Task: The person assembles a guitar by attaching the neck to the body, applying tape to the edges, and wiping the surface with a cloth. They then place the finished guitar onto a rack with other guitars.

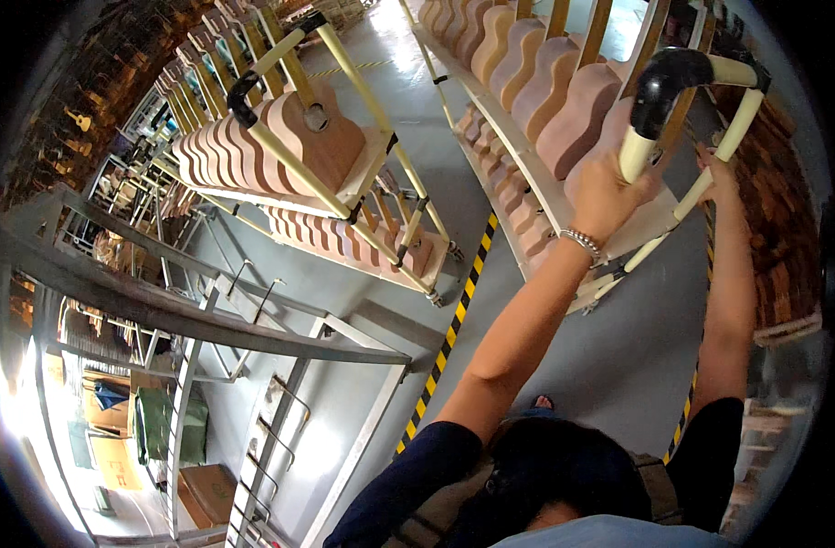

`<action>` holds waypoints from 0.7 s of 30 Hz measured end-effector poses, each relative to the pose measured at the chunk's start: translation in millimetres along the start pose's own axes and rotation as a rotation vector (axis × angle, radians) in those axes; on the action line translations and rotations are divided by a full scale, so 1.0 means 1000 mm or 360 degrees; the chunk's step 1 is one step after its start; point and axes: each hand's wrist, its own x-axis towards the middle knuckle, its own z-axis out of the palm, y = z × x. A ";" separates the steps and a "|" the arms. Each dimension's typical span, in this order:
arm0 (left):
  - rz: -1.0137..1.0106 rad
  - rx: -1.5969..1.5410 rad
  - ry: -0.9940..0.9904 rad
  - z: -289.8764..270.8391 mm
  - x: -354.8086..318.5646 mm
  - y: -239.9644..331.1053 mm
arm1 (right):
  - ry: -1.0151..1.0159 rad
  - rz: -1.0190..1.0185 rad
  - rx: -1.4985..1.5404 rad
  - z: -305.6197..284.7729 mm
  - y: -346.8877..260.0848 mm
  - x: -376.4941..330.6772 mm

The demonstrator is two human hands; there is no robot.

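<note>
My left hand, a beaded bracelet at its wrist, is wrapped around the near left upright of a cart's cream pipe handle, just below a black corner joint. My right hand is closed on the right upright of the same handle, its fingers partly hidden. Ahead of both hands stretches the two-tier cart. Unfinished guitars with pinkish wooden bodies stand in a row on its upper shelf, necks up. More pale bodies line the lower shelf.
Left of a black-and-yellow floor stripe stands a second cart loaded with guitars. A grey metal frame rack fills the near left. Stacked brown wood pieces line the right side, beyond another striped line.
</note>
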 end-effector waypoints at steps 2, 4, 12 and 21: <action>0.0223 0.0138 0.0051 0.018 0.020 -0.007 | -0.0094 -0.0214 -0.0039 -0.005 -0.002 0.043; -0.0091 0.0005 -0.0264 0.017 0.040 -0.006 | -0.0159 -0.0215 -0.0074 0.017 -0.012 0.061; 0.0070 -0.0381 -0.0509 0.046 0.128 -0.070 | -0.0028 -0.0419 -0.0191 0.110 -0.065 0.136; 0.0019 -0.0247 -0.0299 0.031 0.230 -0.142 | -0.0134 -0.0688 -0.0414 0.238 -0.084 0.258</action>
